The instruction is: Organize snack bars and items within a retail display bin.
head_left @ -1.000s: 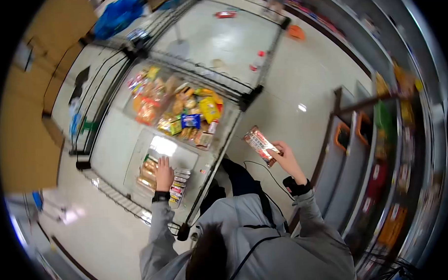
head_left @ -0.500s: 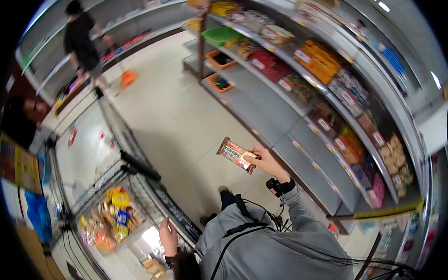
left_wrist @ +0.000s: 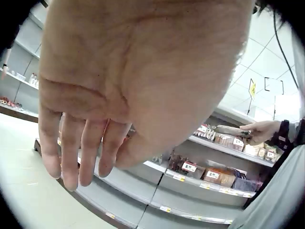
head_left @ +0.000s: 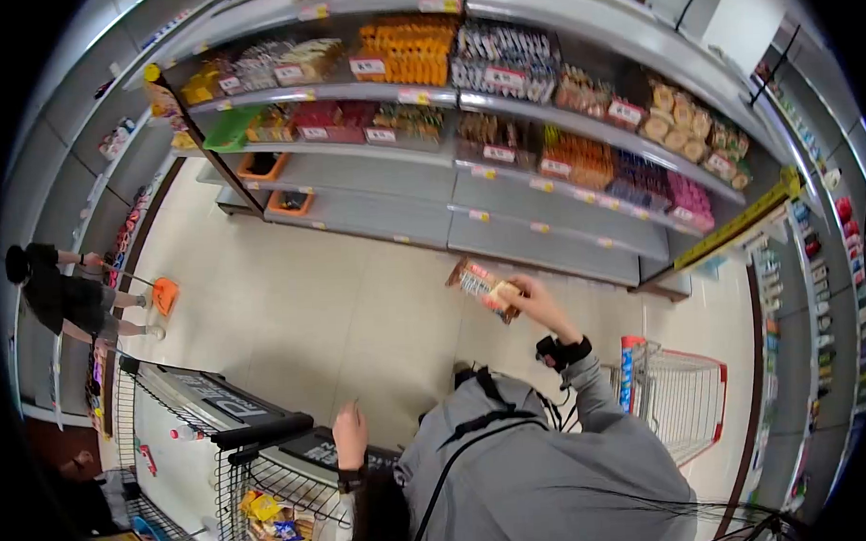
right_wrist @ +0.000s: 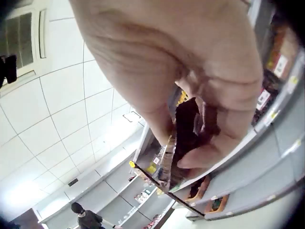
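My right hand (head_left: 541, 307) pinches one end of a brown and red snack package (head_left: 481, 288), held above the floor in front of the shelves. In the right wrist view the thumb and fingers of the right hand (right_wrist: 190, 81) close on the package's dark edge (right_wrist: 183, 138). My left hand (head_left: 350, 436) is raised beside the dark cart handle (head_left: 262, 431), holding nothing. The left wrist view shows that left hand (left_wrist: 128, 90) with its palm bare and fingers extended. Below it, yellow and blue snack packs (head_left: 275, 534) lie in the wire cart.
Shelving (head_left: 353, 164) with bagged snacks crosses the front; its lower shelves hold two orange baskets (head_left: 289, 202) at the left. A red-handled shopping cart (head_left: 681, 395) stands at the right. A person in dark clothes (head_left: 67, 293) with an orange dustpan (head_left: 164, 296) is at the far left.
The head view has swung right toward the shelves. My left hand has come away from the packs in the cart's clear container. The right hand still pinches the package.
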A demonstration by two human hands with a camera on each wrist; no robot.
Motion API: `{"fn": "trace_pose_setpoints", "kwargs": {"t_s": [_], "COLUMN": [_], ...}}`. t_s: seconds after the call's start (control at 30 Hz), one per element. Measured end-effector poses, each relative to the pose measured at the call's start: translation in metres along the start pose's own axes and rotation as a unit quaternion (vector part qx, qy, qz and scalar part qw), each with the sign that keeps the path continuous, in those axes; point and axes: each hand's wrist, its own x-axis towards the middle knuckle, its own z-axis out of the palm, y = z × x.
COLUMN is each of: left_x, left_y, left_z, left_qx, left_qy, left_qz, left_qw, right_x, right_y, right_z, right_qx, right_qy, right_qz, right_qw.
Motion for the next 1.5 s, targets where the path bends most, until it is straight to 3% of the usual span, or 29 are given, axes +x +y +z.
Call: {"fn": "trace_pose_setpoints", "kwargs": {"t_s": [0.17, 0.3, 0.37, 0.43, 0.63, 0.7, 0.77, 0.83, 0.87, 0.97, 1.03, 1.07, 1.2, 1.3, 1.33, 1.43, 1.47, 1.5], "left_x": [0.047, 0.066, 0.071, 0.076, 0.095, 0.109, 0.127, 0.142, 0.152, 0.177, 0.186, 0.187, 0.201, 0.202, 0.201, 0.196, 0.192, 0.186], "left_y": [0.035, 0.056, 0.057, 0.058, 0.030, 0.024, 0.013, -0.001, 0.007, 0.011, 0.007, 0.007, 0.024, 0.044, 0.053, 0.080, 0.086, 0.090], "left_z": [0.029, 0.052, 0.064, 0.072, 0.095, 0.094, 0.091, 0.095, 0.085, 0.069, 0.066, 0.065, 0.070, 0.084, 0.090, 0.108, 0.116, 0.124], "left_qx": [-0.024, -0.019, -0.026, -0.026, -0.006, 0.039, 0.055, 0.064, 0.078, 0.059, 0.075, 0.095, 0.064, 0.051, 0.039, 0.014, 0.007, 0.001], "left_qy": [-0.003, -0.033, -0.044, -0.060, -0.091, -0.133, -0.150, -0.116, -0.126, -0.095, -0.089, -0.086, -0.067, -0.045, -0.032, -0.040, -0.042, -0.043], "left_qz": [0.007, -0.021, -0.022, -0.035, -0.005, -0.076, -0.059, -0.054, -0.067, -0.073, -0.082, -0.084, -0.106, -0.122, -0.133, -0.173, -0.183, -0.193], "left_qw": [1.000, 0.999, 0.998, 0.997, 0.996, 0.987, 0.985, 0.990, 0.987, 0.991, 0.990, 0.988, 0.990, 0.990, 0.990, 0.984, 0.982, 0.980], "right_x": [0.007, 0.030, 0.056, 0.086, 0.189, 0.238, 0.260, 0.316, 0.328, 0.355, 0.374, 0.383, 0.417, 0.447, 0.452, 0.471, 0.480, 0.485], "right_y": [0.005, 0.030, 0.058, 0.090, 0.097, 0.122, 0.076, 0.118, 0.107, 0.085, 0.081, 0.080, 0.093, 0.117, 0.126, 0.139, 0.146, 0.151], "right_z": [-0.041, -0.076, -0.089, -0.112, -0.164, -0.191, -0.195, -0.229, -0.231, -0.240, -0.251, -0.256, -0.269, -0.282, -0.282, -0.294, -0.292, -0.292], "right_qx": [-0.029, 0.009, 0.016, -0.111, -0.151, -0.161, -0.197, -0.284, -0.285, -0.277, -0.351, -0.381, -0.462, -0.488, -0.549, -0.578, -0.606, -0.608], "right_qy": [0.058, 0.116, 0.158, 0.237, 0.359, 0.423, 0.407, 0.383, 0.380, 0.402, 0.440, 0.422, 0.394, 0.387, 0.396, 0.315, 0.339, 0.332], "right_qz": [-0.027, 0.020, 0.012, -0.063, -0.040, -0.051, -0.082, -0.139, -0.136, -0.097, -0.032, 0.015, 0.066, 0.091, 0.037, 0.065, 0.049, 0.044], "right_qw": [0.998, 0.993, 0.987, 0.963, 0.920, 0.890, 0.888, 0.868, 0.869, 0.867, 0.826, 0.822, 0.792, 0.777, 0.735, 0.750, 0.719, 0.720]}}
